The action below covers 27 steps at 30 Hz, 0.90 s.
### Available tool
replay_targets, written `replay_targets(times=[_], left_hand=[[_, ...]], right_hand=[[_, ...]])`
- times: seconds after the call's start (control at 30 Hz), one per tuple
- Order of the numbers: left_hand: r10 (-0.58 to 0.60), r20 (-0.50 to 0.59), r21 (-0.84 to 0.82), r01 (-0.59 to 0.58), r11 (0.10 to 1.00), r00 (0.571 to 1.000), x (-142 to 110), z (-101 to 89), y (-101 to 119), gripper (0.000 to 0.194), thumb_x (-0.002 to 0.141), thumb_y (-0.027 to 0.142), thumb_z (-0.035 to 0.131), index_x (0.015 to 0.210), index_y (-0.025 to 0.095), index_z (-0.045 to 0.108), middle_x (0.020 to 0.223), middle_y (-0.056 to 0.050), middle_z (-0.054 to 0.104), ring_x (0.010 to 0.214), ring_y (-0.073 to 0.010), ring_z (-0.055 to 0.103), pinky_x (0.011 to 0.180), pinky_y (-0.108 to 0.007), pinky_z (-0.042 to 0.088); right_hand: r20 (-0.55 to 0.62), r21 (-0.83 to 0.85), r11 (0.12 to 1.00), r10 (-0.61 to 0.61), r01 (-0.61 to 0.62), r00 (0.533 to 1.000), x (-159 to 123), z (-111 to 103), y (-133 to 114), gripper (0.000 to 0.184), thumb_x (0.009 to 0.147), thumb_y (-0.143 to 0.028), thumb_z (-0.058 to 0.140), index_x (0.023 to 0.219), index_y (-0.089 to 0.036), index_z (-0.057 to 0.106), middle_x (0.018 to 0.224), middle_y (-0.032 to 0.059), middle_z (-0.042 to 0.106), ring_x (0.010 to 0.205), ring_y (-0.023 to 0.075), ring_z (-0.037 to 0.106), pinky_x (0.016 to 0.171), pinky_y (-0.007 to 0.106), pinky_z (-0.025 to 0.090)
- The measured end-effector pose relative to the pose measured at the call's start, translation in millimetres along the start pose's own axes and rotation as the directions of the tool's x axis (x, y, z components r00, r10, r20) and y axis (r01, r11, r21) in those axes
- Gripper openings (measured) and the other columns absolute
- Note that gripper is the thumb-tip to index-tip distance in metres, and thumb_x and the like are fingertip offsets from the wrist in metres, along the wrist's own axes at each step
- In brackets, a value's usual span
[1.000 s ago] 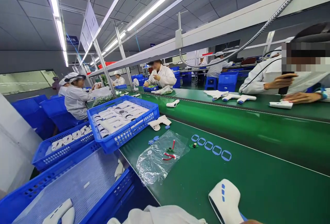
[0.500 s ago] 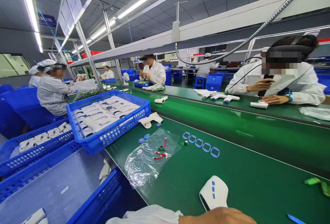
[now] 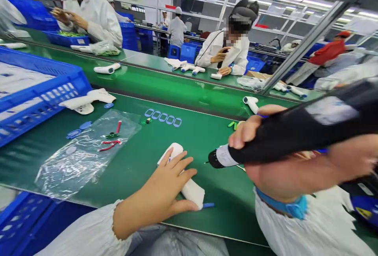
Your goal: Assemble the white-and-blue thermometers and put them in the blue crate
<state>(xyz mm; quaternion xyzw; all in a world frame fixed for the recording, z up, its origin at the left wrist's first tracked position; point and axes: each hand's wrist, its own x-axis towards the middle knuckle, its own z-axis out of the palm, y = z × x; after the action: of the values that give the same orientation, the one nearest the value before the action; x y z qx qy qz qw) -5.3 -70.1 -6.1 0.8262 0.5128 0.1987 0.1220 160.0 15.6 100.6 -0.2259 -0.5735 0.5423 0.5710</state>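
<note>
My left hand [image 3: 162,185] lies across a white handheld-device housing [image 3: 193,191] on the green table, fingers spread over it and thumb near its lower end. In my right hand [image 3: 295,173] is a black electric screwdriver [image 3: 295,130], its fingers wrapped round the body. The thin bit points left, above the table and apart from the housing. A blue stick [image 3: 208,205] pokes out beside the housing's lower end. Beyond my left hand are several blue ring-shaped pieces [image 3: 163,117] in a row and a small green circuit board [image 3: 147,121].
To the left, a clear plastic bag [image 3: 73,169] has red-wired parts on it. A white housing part [image 3: 85,100] lies by a blue crate [image 3: 67,79] of white parts. Behind runs a green conveyor belt [image 3: 165,85], with co-workers across it. A metal post [image 3: 304,47] stands at right.
The view has swung right and down. My right hand has come into view with the electric screwdriver. The white housing now lies under my left hand's spread fingers.
</note>
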Motion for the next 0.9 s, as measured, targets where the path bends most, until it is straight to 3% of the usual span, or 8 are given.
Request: replay_targets(times=[0.1, 0.27, 0.47, 0.63, 0.9], left_hand=[[0.049, 0.005, 0.01, -0.049, 0.999, 0.999, -3, 9.8, -3, 0.054, 0.076, 0.062, 0.048, 0.117, 0.026, 0.053, 0.124, -0.007, 0.055, 0.127, -0.0283, 0.036, 0.108, -0.057, 0.01], [0.062, -0.014, 0.006, -0.062, 0.998, 0.998, -2, 17.0, -7, 0.049, 0.077, 0.059, 0.05, 0.113, 0.027, 0.056, 0.109, -0.003, 0.062, 0.118, -0.0275, 0.045, 0.108, -0.056, 0.008], [0.069, -0.025, 0.005, -0.069, 0.998, 0.997, 0, 14.5, -5, 0.045, 0.078, 0.056, 0.052, 0.112, 0.027, 0.056, 0.109, -0.002, 0.062, 0.117, -0.0257, 0.045, 0.108, -0.052, 0.009], [0.051, -0.009, -0.006, -0.051, 0.999, 0.999, 1, 12.5, -2, 0.045, 0.079, 0.056, 0.05, 0.112, 0.026, 0.056, 0.109, -0.003, 0.062, 0.118, -0.0258, 0.044, 0.107, -0.051, 0.009], [0.069, -0.003, -0.038, -0.069, 0.997, 0.998, 1, 6.9, -5, 0.048, 0.079, 0.059, 0.049, 0.112, 0.025, 0.057, 0.106, -0.004, 0.063, 0.115, -0.0258, 0.047, 0.106, -0.052, 0.01]], right_hand=[[0.002, 0.05, 0.999, -0.01, 0.01, 1.0, -2, -1, 10, 0.058, 0.068, -0.074, 0.047, 0.085, -0.019, 0.056, 0.053, -0.0005, 0.055, 0.042, 0.0165, 0.05, 0.039, 0.029, 0.039], [0.094, 0.074, 0.986, 0.143, -0.15, 0.985, -16, -5, 6, 0.058, 0.066, -0.073, 0.05, 0.087, -0.019, 0.054, 0.056, 0.0015, 0.055, 0.044, 0.0183, 0.049, 0.039, 0.031, 0.039], [0.148, 0.067, 0.96, 0.259, -0.271, 0.955, -21, -5, -1, 0.051, 0.067, -0.068, 0.056, 0.086, -0.021, 0.054, 0.057, 0.002, 0.057, 0.045, 0.0182, 0.049, 0.041, 0.03, 0.037], [0.212, 0.075, 0.967, 0.224, -0.244, 0.951, -22, -7, 1, 0.053, 0.067, -0.07, 0.053, 0.09, -0.021, 0.053, 0.061, 0.002, 0.056, 0.047, 0.0184, 0.049, 0.043, 0.031, 0.038], [0.189, 0.096, 0.961, 0.239, -0.26, 0.952, -31, -9, 11, 0.06, 0.065, -0.074, 0.052, 0.091, -0.02, 0.053, 0.059, 0.0015, 0.055, 0.046, 0.0169, 0.048, 0.041, 0.029, 0.036]])
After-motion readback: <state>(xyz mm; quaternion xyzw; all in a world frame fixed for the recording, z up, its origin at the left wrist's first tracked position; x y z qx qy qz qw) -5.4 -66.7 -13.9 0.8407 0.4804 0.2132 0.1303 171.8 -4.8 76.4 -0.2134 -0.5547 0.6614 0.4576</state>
